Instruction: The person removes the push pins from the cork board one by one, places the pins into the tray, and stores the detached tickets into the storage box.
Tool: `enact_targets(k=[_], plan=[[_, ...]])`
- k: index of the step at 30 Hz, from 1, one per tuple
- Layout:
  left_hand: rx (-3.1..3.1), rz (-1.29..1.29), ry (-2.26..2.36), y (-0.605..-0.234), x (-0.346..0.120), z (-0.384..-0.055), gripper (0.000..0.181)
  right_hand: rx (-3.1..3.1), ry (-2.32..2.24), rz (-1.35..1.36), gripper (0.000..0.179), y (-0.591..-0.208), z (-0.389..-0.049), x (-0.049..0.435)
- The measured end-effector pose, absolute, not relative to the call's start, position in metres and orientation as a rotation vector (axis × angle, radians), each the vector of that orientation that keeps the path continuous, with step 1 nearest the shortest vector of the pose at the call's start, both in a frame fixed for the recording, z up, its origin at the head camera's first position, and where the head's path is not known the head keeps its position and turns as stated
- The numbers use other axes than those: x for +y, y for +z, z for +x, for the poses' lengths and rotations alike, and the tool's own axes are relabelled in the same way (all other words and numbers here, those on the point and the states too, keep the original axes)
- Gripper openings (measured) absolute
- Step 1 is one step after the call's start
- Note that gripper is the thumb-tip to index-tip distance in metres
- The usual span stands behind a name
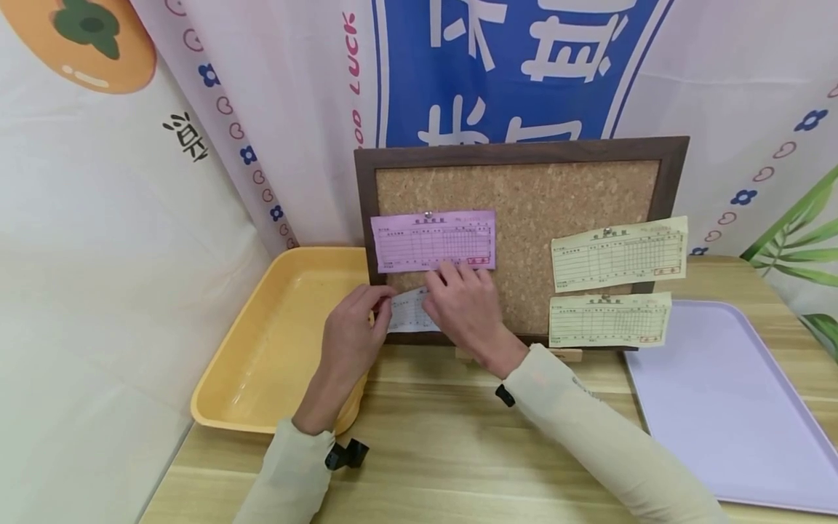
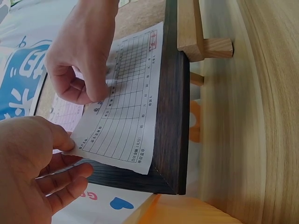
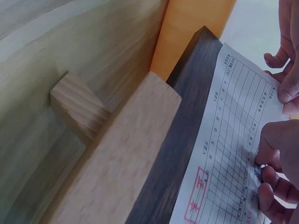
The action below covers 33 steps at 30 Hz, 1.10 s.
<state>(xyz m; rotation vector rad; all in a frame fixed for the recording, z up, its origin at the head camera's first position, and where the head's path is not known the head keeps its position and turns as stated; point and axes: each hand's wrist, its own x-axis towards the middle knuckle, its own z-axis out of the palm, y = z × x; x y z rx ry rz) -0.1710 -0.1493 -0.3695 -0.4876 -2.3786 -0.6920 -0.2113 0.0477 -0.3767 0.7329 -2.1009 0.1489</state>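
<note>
Head view, left hand [image 1: 352,327] pinching white form [image 1: 407,311], "LUCK" lettering [image 1: 350,45]

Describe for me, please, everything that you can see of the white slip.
The white slip looks like thin paper, printed with a dark grid, small characters and a red box at lower right. It lies against the lower left of the cork board, below the purple slip, and overlaps the dark frame. The left hand pinches its upper left corner; the right hand holds what looks like a small pin at its top edge.
</note>
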Motion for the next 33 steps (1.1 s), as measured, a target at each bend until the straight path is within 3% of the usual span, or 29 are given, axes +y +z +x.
enact_targets(k=[33], plan=[[-2.358, -0.505, -0.694, -0.3701, -0.1507, -0.1721, 0.008, -2.04, 0.154, 0.668, 0.006, -0.3783, -0.2188, 0.04]])
